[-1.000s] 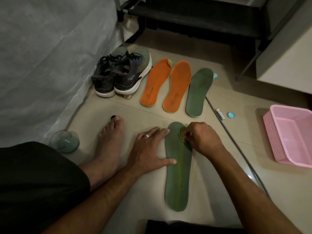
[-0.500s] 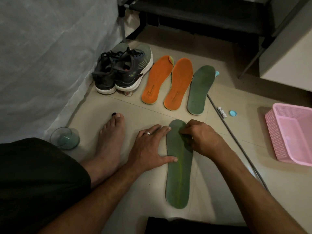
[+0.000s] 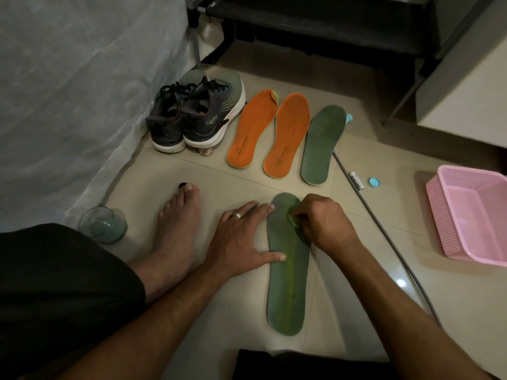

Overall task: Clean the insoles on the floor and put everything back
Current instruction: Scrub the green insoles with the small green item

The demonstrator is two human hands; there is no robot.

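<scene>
The near green insole (image 3: 286,270) is pinned flat by the open left hand (image 3: 241,237); a small green scrubber (image 3: 291,218) is pinched by the right hand (image 3: 321,223), best rubbed with firm strokes.

There is a single view, from the head of a person low over the tiled floor (image 3: 170,171). It looks forward and steeply down, wide-angled, so straight edges bow near the corners. The near green insole (image 3: 286,292) sits just below the centre, close to the lens, running away from it lengthwise. Both forearms enter from the bottom edge on either side of that insole. Beyond the insole, the view reaches a dark rack (image 3: 315,20) along the top edge.
</scene>
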